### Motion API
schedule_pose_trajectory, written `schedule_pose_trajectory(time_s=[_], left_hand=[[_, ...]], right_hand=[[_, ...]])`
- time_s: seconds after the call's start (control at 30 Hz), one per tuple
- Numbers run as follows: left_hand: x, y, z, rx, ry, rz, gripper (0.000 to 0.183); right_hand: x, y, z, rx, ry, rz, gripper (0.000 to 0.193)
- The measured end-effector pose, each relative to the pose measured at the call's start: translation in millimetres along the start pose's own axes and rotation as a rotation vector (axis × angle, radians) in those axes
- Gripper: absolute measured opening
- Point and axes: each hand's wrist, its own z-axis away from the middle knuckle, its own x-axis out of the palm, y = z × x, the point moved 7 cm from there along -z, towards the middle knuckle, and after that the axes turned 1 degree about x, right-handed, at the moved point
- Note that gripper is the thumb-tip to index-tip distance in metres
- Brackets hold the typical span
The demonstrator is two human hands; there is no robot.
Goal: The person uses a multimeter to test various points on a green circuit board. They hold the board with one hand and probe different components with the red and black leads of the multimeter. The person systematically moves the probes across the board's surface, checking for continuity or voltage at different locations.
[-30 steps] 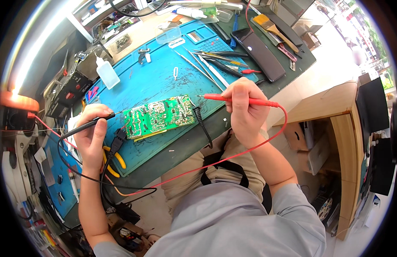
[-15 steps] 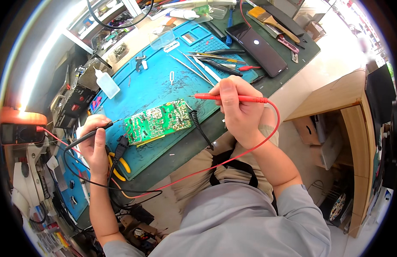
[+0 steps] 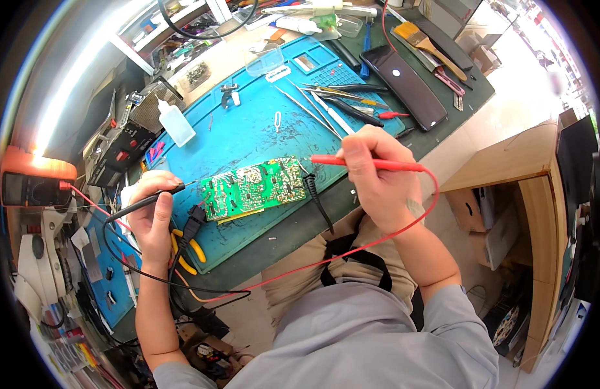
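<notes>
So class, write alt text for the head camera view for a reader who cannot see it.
A person holds a black probe in the left hand and a red probe in the right hand, at either end of a green circuit board on a blue mat.

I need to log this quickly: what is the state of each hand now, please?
Left hand: closed on the black probe, its tip beside the green circuit board.
Right hand: closed on the red probe.
</notes>
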Motion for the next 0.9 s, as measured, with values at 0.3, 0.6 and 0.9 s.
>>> schedule_pose_trajectory(time_s=[0.3, 0.6, 0.9], left_hand=[[-1, -1, 0, 0.009, 0.003, -0.007, 0.015], [1, -2, 2, 0.034, -0.013, -0.119, 0.022], [-11, 12, 8, 0.254, 0.134, -0.338, 0.031]], right_hand=[[11, -4, -27, -0.013, -0.065, -0.051, 0.035], [-7, -25, -7, -0.390, -0.136, 0.171, 0.009], [-33, 0, 44, -0.603, -0.001, 0.170, 0.024]])
